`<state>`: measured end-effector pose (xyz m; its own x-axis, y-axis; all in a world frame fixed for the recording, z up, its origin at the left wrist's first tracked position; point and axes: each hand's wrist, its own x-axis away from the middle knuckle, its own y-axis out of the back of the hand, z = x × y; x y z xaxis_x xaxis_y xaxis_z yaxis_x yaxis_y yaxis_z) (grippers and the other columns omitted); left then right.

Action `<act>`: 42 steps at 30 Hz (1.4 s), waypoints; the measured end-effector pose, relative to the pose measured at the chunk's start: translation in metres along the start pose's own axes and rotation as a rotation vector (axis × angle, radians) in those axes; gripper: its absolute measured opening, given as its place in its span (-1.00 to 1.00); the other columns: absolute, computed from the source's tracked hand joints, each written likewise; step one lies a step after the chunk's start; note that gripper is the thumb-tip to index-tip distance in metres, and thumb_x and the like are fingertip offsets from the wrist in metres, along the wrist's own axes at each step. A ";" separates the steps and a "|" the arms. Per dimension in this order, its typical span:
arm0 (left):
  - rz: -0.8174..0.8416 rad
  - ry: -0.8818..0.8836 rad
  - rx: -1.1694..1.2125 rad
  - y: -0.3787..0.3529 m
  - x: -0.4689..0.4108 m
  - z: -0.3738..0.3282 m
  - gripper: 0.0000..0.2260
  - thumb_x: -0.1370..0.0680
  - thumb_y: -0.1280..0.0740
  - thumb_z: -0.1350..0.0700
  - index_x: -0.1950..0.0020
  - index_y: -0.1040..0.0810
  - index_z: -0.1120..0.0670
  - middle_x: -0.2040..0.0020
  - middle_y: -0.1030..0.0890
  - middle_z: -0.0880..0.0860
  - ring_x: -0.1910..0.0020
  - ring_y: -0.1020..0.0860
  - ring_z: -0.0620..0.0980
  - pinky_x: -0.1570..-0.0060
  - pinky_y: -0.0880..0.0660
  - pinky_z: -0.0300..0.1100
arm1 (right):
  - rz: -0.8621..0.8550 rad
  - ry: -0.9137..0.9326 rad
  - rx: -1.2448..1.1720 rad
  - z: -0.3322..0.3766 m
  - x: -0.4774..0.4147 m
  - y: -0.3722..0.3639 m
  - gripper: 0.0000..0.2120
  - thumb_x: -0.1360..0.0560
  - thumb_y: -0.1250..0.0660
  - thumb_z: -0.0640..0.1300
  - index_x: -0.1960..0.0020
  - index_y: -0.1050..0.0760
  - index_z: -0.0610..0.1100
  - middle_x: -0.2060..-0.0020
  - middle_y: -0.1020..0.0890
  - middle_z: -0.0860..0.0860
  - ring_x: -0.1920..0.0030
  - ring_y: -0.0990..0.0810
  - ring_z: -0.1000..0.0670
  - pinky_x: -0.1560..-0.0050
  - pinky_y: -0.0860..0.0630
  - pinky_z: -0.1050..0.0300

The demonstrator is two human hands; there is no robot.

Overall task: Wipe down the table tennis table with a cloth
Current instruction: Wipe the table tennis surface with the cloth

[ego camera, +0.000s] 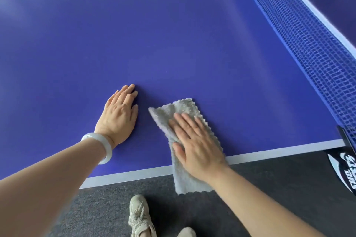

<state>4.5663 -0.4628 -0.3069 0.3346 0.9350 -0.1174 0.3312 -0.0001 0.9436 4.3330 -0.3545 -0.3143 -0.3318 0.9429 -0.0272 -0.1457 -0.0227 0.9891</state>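
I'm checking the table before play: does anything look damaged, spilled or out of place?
Nothing stands out. The table shows no spill or damage, and the net stands straight. The cloth merely overhangs the near edge under the flat right hand; the left hand rests flat beside it.

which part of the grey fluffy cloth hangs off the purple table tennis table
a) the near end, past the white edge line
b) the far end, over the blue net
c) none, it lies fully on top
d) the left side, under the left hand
a: the near end of the grey fluffy cloth droops past the white edge line of the purple table tennis table, while the right hand presses it flat.
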 end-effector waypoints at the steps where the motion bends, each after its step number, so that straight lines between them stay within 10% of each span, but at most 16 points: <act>1: -0.007 0.006 0.000 0.000 0.001 -0.001 -0.62 -0.66 -0.13 0.14 -0.44 -0.38 0.26 -0.53 -0.29 0.15 -0.54 -0.21 0.12 -0.54 -0.05 -0.01 | -0.007 -0.079 0.039 -0.032 0.007 0.004 -0.48 -0.69 0.03 0.06 -0.59 -0.14 -0.12 -0.60 -0.11 -0.04 -0.61 0.02 -0.01 -0.59 0.01 -0.08; 7: 0.007 -0.007 -0.057 0.001 0.001 -0.008 -0.55 -0.62 -0.06 0.12 -0.42 -0.39 0.34 -0.49 -0.33 0.24 -0.50 -0.27 0.23 -0.51 -0.13 0.11 | -0.095 -0.978 0.022 -0.087 0.011 0.017 -0.43 -0.65 0.05 0.04 -0.56 -0.16 -0.25 -0.56 -0.22 -0.19 -0.58 -0.10 -0.18 -0.55 -0.05 -0.19; 13: 0.031 -0.001 -0.180 0.000 0.001 -0.026 -0.62 -0.50 -0.20 0.46 -0.32 -0.44 0.42 -0.40 -0.40 0.36 -0.40 -0.35 0.40 -0.38 -0.29 0.28 | -0.042 -0.350 -0.036 0.018 -0.010 0.002 -0.42 -0.64 0.04 0.07 -0.58 -0.16 -0.19 -0.58 -0.15 -0.15 -0.60 -0.01 -0.15 -0.56 0.01 -0.20; 17: 0.031 -0.314 -0.116 -0.024 -0.005 -0.104 -0.47 -0.51 0.04 0.25 -0.45 -0.38 0.28 -0.47 -0.38 0.20 -0.48 -0.32 0.19 -0.46 -0.23 0.15 | -0.008 -0.203 -0.034 -0.032 0.008 0.010 -0.43 -0.67 0.07 0.13 -0.61 -0.10 -0.08 -0.60 -0.11 -0.01 -0.61 0.07 0.00 -0.57 0.07 -0.08; 22: 0.095 -0.175 -0.077 -0.062 -0.039 -0.158 -0.48 -0.68 -0.03 0.00 -0.61 -0.04 0.11 -0.61 -0.01 0.09 -0.59 0.04 0.06 -0.55 0.17 0.00 | -0.028 -0.488 0.027 -0.144 0.050 0.024 -0.38 -0.64 0.16 0.20 -0.60 -0.13 -0.08 -0.60 -0.12 -0.02 -0.61 0.01 0.00 -0.60 0.05 -0.05; 30: 0.109 -0.113 -0.118 -0.065 -0.043 -0.160 -0.40 -0.60 0.14 -0.14 -0.60 -0.14 0.08 -0.61 -0.08 0.06 -0.59 -0.01 0.02 -0.55 0.10 0.00 | -0.064 -1.340 0.087 -0.220 0.081 0.041 -0.29 -0.60 0.36 0.20 -0.62 0.07 -0.17 -0.60 -0.01 -0.14 -0.60 0.01 -0.13 -0.58 0.01 -0.16; 37: 0.122 -0.102 -0.108 -0.061 -0.042 -0.160 -0.46 -0.64 0.02 -0.08 -0.59 -0.16 0.09 -0.60 -0.08 0.08 -0.59 -0.02 0.03 -0.55 0.10 0.01 | -0.016 -0.399 0.071 -0.161 0.028 0.026 -0.39 -0.65 0.12 0.15 -0.57 -0.21 -0.16 -0.57 -0.21 -0.12 -0.59 -0.11 -0.10 -0.57 -0.03 -0.18; 42: 0.119 -0.102 -0.099 -0.064 -0.042 -0.158 -0.47 -0.66 -0.03 -0.07 -0.61 -0.09 0.07 -0.62 -0.02 0.06 -0.60 0.05 0.01 -0.55 0.16 -0.01 | -0.070 -0.994 0.181 -0.285 0.016 0.045 -0.36 -0.65 0.22 0.14 -0.58 -0.14 -0.21 -0.56 -0.21 -0.16 -0.58 -0.11 -0.14 -0.55 0.05 -0.24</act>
<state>4.3917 -0.4460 -0.3133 0.4557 0.8896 -0.0290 0.1968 -0.0689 0.9780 4.0559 -0.4353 -0.3111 0.6107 0.7911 -0.0343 0.0360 0.0156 0.9992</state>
